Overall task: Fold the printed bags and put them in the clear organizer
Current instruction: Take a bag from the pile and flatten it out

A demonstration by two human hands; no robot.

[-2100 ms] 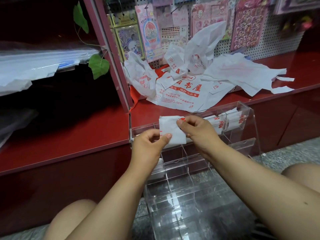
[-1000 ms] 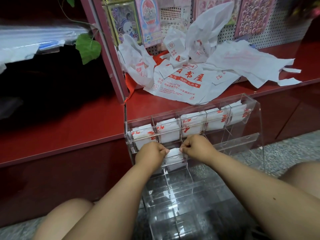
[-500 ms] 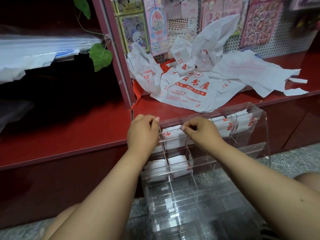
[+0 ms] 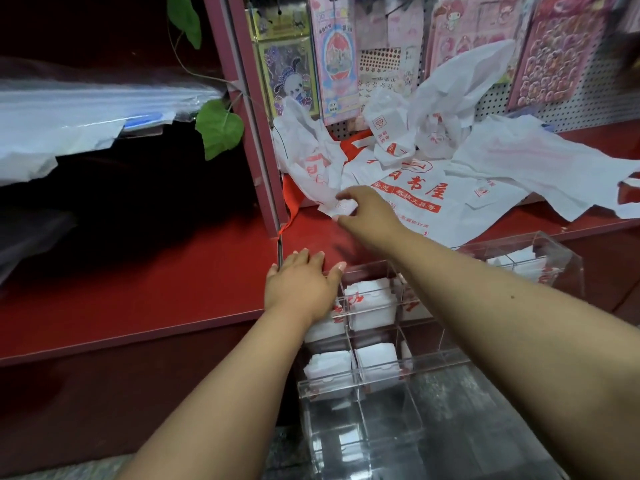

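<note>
Change: your right hand (image 4: 367, 211) has left the clear organizer (image 4: 381, 379), now pinches a loose printed bag (image 4: 341, 206) | left hand (image 4: 301, 285) flat, fingers spread, on organizer | next fold begins

left hand (image 4: 300, 285): flat, fingers straight | right hand (image 4: 367, 211): fingers pinching

**Person's Body: Visible Condition**

Two bare forearms enter from the lower edge; no sleeves, watch, bracelet or rings show on either. Left hand (image 4: 299, 289): bare, no glove, short fingernails with a pale, glossy look. Right hand (image 4: 369, 213): bare, no glove; nails mostly out of sight. A small dark mole marks the right forearm (image 4: 512, 297). No clothing is in view.
</note>
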